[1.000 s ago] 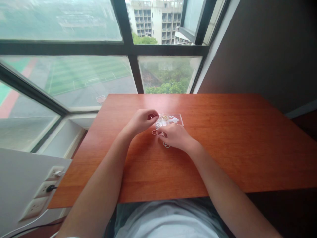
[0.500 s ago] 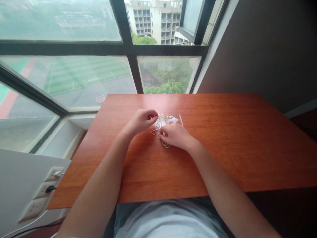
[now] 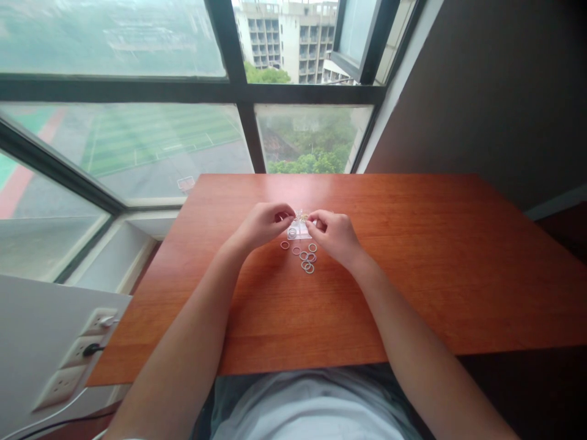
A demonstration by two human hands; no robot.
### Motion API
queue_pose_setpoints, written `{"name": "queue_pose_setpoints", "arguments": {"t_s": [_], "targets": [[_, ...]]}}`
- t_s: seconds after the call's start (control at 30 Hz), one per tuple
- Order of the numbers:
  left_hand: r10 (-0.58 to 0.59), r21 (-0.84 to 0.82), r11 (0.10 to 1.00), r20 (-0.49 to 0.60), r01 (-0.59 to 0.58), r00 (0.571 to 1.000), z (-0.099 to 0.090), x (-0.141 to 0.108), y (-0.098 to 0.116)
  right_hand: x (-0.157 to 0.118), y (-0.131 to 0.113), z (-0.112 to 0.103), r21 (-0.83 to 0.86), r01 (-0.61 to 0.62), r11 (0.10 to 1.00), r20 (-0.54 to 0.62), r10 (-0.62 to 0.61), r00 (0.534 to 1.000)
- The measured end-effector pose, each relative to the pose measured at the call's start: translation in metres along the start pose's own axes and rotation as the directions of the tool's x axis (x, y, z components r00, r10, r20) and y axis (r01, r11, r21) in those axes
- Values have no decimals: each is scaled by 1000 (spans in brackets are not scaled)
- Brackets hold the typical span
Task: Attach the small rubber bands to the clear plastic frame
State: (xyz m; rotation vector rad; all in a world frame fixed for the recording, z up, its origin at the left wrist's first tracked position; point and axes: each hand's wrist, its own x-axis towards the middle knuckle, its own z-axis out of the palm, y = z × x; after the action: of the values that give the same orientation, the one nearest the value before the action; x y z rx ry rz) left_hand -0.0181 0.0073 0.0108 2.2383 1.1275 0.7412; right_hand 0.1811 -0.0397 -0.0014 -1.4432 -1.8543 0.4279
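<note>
Just moved the right hand [image 3: 338, 235] from the loose rings [image 3: 311, 258] in front of the clear case [image 3: 302, 231] to its right edge, perhaps turning to its contents [image 3: 304, 217]; keeping the left hand [image 3: 266, 219] at its left, with both pinched nearly together; cannot tell whether on anything.

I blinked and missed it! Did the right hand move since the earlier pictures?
Yes: the right hand has moved forward, closer to the wooden table's far edge, and a little to the right.
</note>
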Motion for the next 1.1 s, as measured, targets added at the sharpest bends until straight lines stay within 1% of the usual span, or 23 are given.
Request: {"name": "queue_pose_setpoints", "arguments": {"t_s": [0.17, 0.33, 0.53, 0.73, 0.87, 1.1], "targets": [[-3, -29, 1000, 12, 3, 1000, 3, 0, 1, 0, 0, 2, 13, -16, 1000, 1, 16, 1000], [-14, -120, 993, 19, 17, 1000, 5, -1, 7, 0, -1, 1, -21, -40, 999, 18, 41, 999], [-9, -199, 980, 79, 24, 997, 7, -1, 16, -1, -1, 2, -34, -53, 998, 9, 53, 999], [29, -180, 984, 54, -19, 998, 9, 0, 18, 0, -3, 2, -26, -33, 999, 1, 33, 999], [40, -152, 988, 63, -30, 997, 11, 1, 16, 0, -1, 2, -25, -27, 999, 1, 27, 1000], [26, -63, 998, 30, -24, 999, 4, 0, 9, 0, 1, 1, -46, -40, 998, -1, 40, 999]]}}
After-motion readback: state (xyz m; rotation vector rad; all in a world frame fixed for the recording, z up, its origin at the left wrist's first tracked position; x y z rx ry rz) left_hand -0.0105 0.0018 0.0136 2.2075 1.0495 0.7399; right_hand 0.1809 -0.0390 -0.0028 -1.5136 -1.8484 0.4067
